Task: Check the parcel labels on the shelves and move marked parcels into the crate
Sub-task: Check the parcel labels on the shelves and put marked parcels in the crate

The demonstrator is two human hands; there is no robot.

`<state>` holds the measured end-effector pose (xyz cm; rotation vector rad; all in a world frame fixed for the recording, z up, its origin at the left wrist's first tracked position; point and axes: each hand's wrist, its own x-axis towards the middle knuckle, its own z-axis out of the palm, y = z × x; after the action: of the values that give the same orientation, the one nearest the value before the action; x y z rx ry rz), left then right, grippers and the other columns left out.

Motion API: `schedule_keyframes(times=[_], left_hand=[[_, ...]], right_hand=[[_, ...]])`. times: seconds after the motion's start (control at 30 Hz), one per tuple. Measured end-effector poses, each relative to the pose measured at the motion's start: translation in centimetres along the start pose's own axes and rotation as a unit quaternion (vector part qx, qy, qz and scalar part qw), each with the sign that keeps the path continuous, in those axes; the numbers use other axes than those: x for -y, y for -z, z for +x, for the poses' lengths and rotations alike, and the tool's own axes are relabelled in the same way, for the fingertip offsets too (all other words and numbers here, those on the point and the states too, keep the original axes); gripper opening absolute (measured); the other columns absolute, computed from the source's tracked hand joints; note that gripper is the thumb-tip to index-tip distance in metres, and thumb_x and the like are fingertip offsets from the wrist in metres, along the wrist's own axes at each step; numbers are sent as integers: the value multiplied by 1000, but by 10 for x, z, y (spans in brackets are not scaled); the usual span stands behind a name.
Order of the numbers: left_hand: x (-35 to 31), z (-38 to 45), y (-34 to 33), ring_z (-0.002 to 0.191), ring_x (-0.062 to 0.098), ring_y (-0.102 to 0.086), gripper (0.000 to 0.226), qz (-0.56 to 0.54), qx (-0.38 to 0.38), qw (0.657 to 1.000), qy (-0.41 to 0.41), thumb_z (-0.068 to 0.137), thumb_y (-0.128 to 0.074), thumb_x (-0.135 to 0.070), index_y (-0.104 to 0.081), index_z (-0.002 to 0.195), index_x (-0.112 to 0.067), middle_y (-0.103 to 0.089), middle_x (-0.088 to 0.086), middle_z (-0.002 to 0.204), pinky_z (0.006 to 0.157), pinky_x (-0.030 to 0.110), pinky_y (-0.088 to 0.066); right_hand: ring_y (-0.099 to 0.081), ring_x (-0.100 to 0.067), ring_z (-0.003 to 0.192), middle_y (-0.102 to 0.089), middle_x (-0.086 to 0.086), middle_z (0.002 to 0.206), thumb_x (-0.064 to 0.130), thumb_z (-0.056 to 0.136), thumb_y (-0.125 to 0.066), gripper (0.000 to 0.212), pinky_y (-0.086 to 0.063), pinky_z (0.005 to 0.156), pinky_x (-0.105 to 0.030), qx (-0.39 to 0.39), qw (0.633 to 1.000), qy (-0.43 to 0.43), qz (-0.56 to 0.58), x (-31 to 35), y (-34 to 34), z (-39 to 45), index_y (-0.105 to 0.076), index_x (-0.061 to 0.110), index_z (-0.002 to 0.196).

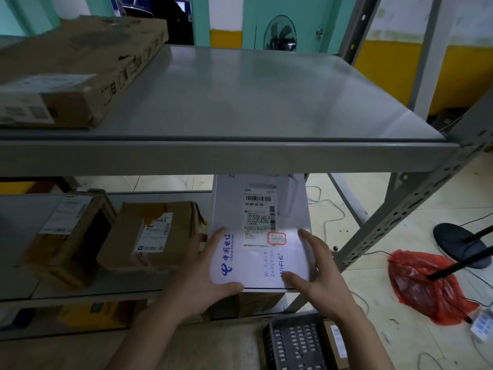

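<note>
White parcel [262,231] — lengthwise, label upward

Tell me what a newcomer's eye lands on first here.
The white box with blue lettering and a red-stamped label, on the middle shelf between the left hand and right hand. Next, the red plastic bag on the floor at right, and the dark crate below.

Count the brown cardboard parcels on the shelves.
3 plainly in view: a flat carton on the top shelf at left, and two boxes side by side on the middle shelf, left of the white box. More may sit below, partly hidden.
</note>
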<state>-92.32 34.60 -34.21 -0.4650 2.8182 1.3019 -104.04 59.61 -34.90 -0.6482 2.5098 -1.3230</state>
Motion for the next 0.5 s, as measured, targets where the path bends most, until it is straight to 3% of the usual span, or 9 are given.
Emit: schedule_keyframes(times=[0.2,0.5], left_hand=[[2,-8,-3,121,6,-38,114,-3,10,1000,24,67,-84,-53,-2,145,-57,-7,-22,148,100,26,-46],[5,-8,-2,119,6,-39,114,6,11,1000,25,65,-84,-55,-1,144,-58,-9,-21,145,100,29,-48]], right_hand=[[-33,-9,138,-29,15,151,49,68,-78,89,-35,112,-39,4,1000,-3,6,2,-4,-7,-27,59,141],[-34,-4,135,-29,17,149,34,75,-83,89,-37,110,-35,-5,1000,3,-2,4,-7,-10,-27,61,138]])
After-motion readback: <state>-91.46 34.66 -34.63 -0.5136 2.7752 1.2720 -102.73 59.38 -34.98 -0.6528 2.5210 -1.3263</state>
